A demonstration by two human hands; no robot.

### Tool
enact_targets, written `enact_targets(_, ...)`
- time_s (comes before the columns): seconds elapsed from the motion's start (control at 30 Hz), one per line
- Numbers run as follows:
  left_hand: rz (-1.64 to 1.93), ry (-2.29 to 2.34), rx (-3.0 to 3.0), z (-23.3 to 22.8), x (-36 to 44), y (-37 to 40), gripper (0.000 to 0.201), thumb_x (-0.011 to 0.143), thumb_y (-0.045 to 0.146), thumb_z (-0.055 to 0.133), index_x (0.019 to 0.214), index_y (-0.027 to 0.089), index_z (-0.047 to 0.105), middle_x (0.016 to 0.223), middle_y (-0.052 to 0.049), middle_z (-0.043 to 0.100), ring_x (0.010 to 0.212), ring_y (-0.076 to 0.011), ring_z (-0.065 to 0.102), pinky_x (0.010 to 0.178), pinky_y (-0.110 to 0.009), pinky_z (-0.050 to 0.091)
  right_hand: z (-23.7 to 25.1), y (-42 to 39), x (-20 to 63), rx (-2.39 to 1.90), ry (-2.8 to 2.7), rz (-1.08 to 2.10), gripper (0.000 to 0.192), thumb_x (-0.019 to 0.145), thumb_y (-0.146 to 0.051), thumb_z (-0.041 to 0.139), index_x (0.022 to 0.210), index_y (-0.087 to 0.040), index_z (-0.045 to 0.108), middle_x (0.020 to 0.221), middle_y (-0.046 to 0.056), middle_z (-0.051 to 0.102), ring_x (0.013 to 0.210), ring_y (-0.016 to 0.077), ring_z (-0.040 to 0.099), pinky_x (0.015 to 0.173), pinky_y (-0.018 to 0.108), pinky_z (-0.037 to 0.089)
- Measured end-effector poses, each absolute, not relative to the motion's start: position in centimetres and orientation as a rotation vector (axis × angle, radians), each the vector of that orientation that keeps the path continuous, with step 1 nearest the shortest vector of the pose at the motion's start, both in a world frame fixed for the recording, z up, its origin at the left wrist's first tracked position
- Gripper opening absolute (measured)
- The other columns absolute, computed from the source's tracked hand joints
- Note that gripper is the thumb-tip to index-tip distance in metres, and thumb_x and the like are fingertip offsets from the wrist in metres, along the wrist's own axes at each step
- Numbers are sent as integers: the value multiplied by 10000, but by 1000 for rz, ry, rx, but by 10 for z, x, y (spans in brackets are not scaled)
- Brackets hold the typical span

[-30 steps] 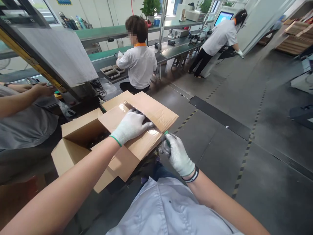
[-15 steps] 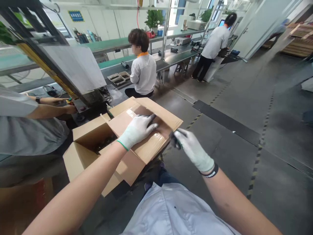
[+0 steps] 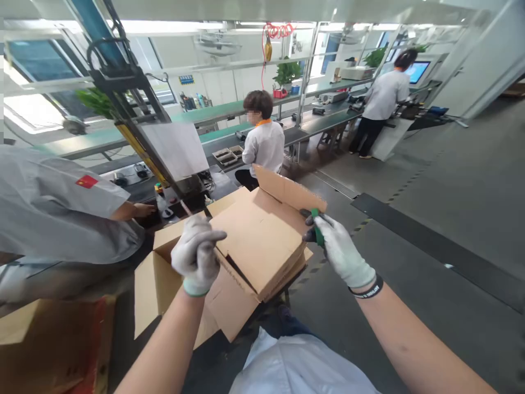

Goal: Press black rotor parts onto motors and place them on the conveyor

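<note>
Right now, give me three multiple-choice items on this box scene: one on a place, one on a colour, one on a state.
1. Where is the cardboard box?
A. between the two gloved hands
B. on the far green bench
C. beside the far monitor

2. What colour is the small tool in the right hand?
A. red
B. green
C. yellow

3. How do the box's flaps stand?
A. taped flat
B. lifted open
C. torn off

Answers:
1 A, the left hand grips one edge and the right hand is at the other.
2 B, a green piece shows in the glove's grip.
3 B, the far flap stands up.
</note>
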State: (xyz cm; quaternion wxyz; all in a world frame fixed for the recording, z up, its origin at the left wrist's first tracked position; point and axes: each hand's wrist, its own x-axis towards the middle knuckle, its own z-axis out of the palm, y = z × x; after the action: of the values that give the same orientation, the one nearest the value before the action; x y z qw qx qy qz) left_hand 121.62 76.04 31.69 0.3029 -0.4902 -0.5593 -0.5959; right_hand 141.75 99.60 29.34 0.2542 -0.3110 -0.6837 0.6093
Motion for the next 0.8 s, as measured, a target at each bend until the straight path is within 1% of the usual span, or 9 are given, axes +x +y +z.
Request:
enact_targets(0.07,-1613,-1442,-1147,315,1223,751,385,1029,458,540,813,227,759,590,-13,541,637,-215,583,830,-518,543,296,1001,1400,-690,-2138,1456,380,1051,-523,508,988,-195,690,795,56,713,771,230,682,747,346,533)
enact_targets(0.13,-1596,-1432,-1045,312,1230,749,386,1016,467,559,782,224,747,583,-14,551,626,-214,576,826,-530,539,303,997,1373,-359,-2426,1176,351,1082,-425,465,1051,-184,718,1046,117,769,943,256,703,860,379,538)
enact_targets(0.2,-1586,-1410,-993,310,1238,752,387,1014,456,562,768,217,741,587,-17,565,622,-211,572,825,-534,534,309,987,1343,62,-2596,905,308,1090,-301,445,1146,-180,723,1361,142,702,1195,279,659,1019,409,503)
enact_targets(0.23,-1580,-1405,-987,310,1241,755,387,1015,447,559,764,215,740,588,-17,568,620,-208,569,820,-531,531,312,981,1328,255,-2649,782,283,1081,-254,460,1157,-179,722,1422,139,670,1271,292,622,1067,424,476)
enact_targets(0.27,-1570,-1407,-992,310,1244,757,382,1017,436,554,767,215,740,586,-16,567,617,-207,567,813,-527,531,313,977,1316,405,-2695,667,247,1067,-224,492,1120,-173,727,1390,139,684,1277,302,612,1074,433,462)
enact_targets(0.33,-1523,-1435,-1012,310,1249,759,364,1022,409,543,786,217,745,588,-15,572,619,-206,569,811,-525,531,310,973,1299,518,-2774,495,183,1039,-206,555,972,-162,719,1136,126,753,1121,299,657,984,421,469)
enact_targets(0.43,-1418,-1496,-1051,309,1254,752,338,1024,372,536,831,207,759,602,-21,585,642,-214,581,826,-532,529,295,982,1293,380,-2799,524,228,1044,-204,550,848,-170,661,866,70,726,829,225,652,797,359,438)
enact_targets(0.63,-1210,-1745,-1247,312,1266,718,324,1038,352,485,953,210,763,687,-41,647,700,-224,624,848,-516,530,301,1000,1328,498,-2368,802,212,1055,-195,490,877,-186,604,800,41,656,730,184,579,703,334,386)
enact_targets(0.8,-938,-2374,-1211,375,1268,716,321,1030,313,504,867,226,766,735,-43,701,732,-203,660,778,-388,512,343,1014,1378,626,-2135,904,97,968,-105,536,977,-191,581,820,32,623,726,166,533,692,327,380)
